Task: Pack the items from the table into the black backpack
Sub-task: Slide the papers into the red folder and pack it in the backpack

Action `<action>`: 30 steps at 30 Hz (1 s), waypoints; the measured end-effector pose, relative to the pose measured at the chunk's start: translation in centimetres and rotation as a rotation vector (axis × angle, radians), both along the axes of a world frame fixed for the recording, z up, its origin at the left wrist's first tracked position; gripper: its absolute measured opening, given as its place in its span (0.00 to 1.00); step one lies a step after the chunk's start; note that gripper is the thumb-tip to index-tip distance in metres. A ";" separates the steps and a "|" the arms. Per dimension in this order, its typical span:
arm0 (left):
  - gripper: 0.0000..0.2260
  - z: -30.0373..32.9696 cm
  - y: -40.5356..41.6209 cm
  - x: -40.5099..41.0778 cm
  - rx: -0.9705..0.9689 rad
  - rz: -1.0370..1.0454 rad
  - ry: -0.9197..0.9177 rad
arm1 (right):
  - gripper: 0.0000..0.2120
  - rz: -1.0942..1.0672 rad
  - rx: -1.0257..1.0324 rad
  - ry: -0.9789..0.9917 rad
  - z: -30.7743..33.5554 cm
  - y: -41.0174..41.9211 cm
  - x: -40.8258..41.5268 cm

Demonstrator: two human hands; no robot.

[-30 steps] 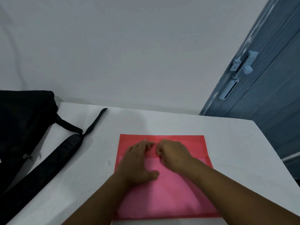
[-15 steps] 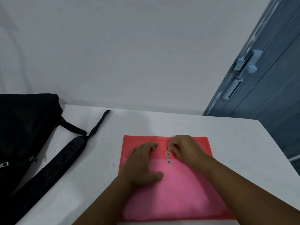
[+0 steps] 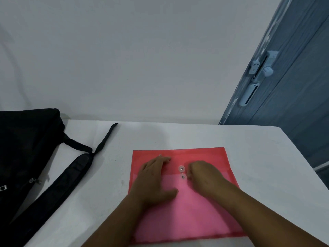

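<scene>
Head view. The red folder [image 3: 185, 193] lay flat on the white table [image 3: 258, 157], its flap toward the wall and its near edge at the table's front. Two clear round buttons [image 3: 182, 172], one on the flap and one just below it on the body, marked the string closure at the folder's middle. The left hand [image 3: 153, 179] rested on the folder left of the buttons, fingers spread and pressed flat on the plastic. The right hand [image 3: 203, 175] sat just right of the buttons with fingers curled toward them; whether they pinched a string could not be told. The black backpack [image 3: 26, 148] lay well left of the folder, with one padded strap [image 3: 58, 182] trailing across the table between them. A blue door [image 3: 284, 77] with a pale latch stood beyond the folder, to the right.

Risks, as judged: if the closure was left loose, the flap could open and spill any contents during the lift; a thin folder could bend or catch on the backpack's opening; the trailing strap could snag on the way across.

Materials: the folder was translucent, smooth, rectangular plastic, darker where the flap doubled over. The backpack was soft, matte fabric. The table was plain, hard and matte.
</scene>
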State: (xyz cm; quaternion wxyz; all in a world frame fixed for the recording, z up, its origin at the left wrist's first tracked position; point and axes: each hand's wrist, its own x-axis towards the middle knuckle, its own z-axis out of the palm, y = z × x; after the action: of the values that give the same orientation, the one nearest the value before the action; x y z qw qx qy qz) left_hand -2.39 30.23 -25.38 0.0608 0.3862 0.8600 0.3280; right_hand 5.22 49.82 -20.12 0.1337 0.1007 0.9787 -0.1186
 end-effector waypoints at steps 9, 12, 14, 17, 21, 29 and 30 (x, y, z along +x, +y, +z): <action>0.39 -0.2 0.0 0.0 0.007 -0.006 0.036 | 0.09 -0.109 -0.215 0.247 -1.0 0.2 0.6; 0.34 0.1 0.1 0.1 -0.007 -0.004 0.051 | 0.12 -0.062 -0.262 0.343 -2.1 -0.8 0.8; 0.31 0.2 0.1 0.2 -0.041 0.004 0.091 | 0.13 -0.078 -0.304 0.413 -2.6 -1.1 0.9; 0.27 0.1 0.1 0.5 -0.073 0.066 0.147 | 0.12 -0.103 -0.376 0.502 -3.3 -0.5 1.2; 0.24 0.0 0.0 0.7 -0.087 0.128 0.157 | 0.10 -0.146 -0.408 0.585 -3.5 0.6 1.8; 0.25 0.1 0.1 0.6 -0.119 0.126 0.142 | 0.06 -0.233 -0.449 0.532 -3.3 1.2 1.1; 0.25 0.1 0.1 0.7 -0.127 0.124 0.140 | 0.06 -0.233 -0.451 0.530 -3.3 1.3 1.0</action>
State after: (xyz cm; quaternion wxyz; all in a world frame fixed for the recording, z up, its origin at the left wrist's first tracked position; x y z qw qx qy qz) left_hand -1.71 30.36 -25.26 0.0047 0.3494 0.9035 0.2481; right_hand 6.19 51.15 -23.44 -0.1199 0.1453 0.9106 -0.3678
